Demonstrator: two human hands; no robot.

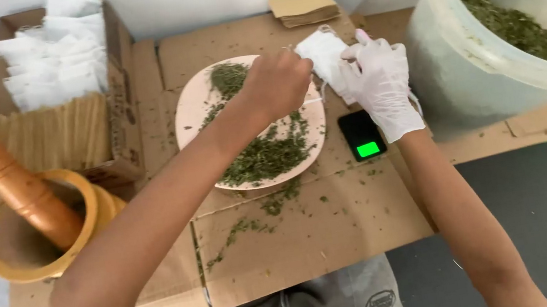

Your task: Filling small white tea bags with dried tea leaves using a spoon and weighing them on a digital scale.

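Pinching a small white sachet (322,54) between both hands.

Left hand (281,81) bare, closed on its left edge; gloved right hand (379,83) gripping the right side. Held above plate (191,108) of dried herbs (263,156), at its 2 o'clock. Probably light, soft, tearable; best taken by the edges.
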